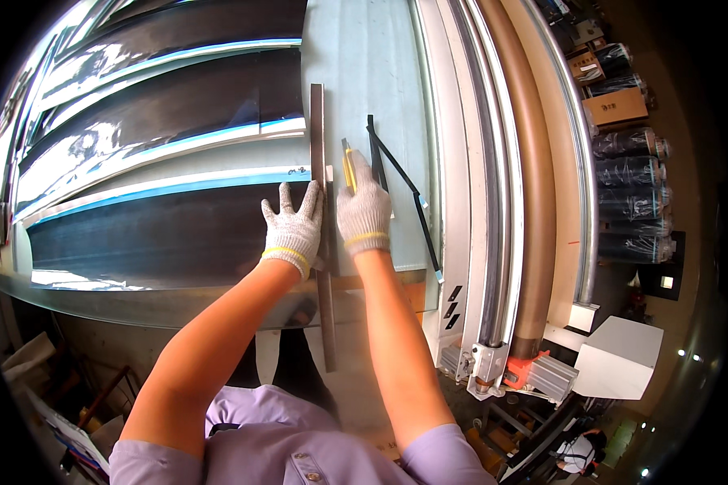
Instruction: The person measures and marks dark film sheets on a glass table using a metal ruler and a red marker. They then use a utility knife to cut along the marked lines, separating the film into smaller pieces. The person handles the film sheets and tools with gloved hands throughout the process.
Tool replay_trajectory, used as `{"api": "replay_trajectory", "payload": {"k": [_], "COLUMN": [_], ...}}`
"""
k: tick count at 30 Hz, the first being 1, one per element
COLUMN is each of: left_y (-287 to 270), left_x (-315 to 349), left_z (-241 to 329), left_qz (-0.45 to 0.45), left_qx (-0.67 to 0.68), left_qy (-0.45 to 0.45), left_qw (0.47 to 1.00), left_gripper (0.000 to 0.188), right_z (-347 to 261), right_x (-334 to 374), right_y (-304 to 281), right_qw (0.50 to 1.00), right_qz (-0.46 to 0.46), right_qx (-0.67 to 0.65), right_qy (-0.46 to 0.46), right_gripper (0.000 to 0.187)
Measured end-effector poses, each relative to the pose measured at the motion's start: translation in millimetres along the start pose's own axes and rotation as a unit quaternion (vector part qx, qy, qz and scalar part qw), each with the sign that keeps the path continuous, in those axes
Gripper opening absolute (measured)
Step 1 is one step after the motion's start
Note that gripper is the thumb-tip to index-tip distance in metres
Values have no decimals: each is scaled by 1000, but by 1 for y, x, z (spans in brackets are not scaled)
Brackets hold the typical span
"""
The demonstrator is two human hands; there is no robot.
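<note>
Light: we see bright, even overhead light.
Glare: white sheen on dark sheets toward ten o'clock.
Edges: fisheye bending, black vignette all round.
Focus: sharp centre.

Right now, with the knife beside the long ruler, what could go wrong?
1. The left hand presses flat on the metal straightedge, fingers close to the cutting line; the yellow utility knife in the right hand could ride over the edge and cut the glove.
2. The straightedge overhangs the table edge, so it might pivot and spoil the cut in the dark sheet.

Gloved hands side by side, outstretched
</note>
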State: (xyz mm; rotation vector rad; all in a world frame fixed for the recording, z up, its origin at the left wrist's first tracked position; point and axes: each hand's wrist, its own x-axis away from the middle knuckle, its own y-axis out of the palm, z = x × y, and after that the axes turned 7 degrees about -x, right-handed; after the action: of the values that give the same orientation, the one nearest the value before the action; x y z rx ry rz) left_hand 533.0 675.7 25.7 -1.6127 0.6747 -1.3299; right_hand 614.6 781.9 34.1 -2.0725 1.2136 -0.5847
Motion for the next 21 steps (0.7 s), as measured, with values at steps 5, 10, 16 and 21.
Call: {"api": "replay_trajectory", "payload": {"k": [5, 10, 16, 21], "left_y": [13, -10, -1, -4], "left_x": [-2, 4, 1, 3], "left_z": [-6, -3, -6, -7], "left_qz": [29, -11, -6, -9], "left_qx": [10, 22, 11, 10], "left_qy": [-15, 2, -6, -7], "left_qw": [999, 1000, 1000, 1000], "left_gripper": [115, 113, 114, 112], "right_z": [6, 23, 43, 2], "right_x": [76, 115, 97, 42], "right_y": [-10, -20, -42, -21], "right_qw": [996, 997, 995, 999], "right_qz": [-12, -54, 11, -7], "right_qx": [-84, -37, -31, -31], "right_qy": [12, 32, 90, 28], "right_gripper": [65, 66, 65, 64]}}
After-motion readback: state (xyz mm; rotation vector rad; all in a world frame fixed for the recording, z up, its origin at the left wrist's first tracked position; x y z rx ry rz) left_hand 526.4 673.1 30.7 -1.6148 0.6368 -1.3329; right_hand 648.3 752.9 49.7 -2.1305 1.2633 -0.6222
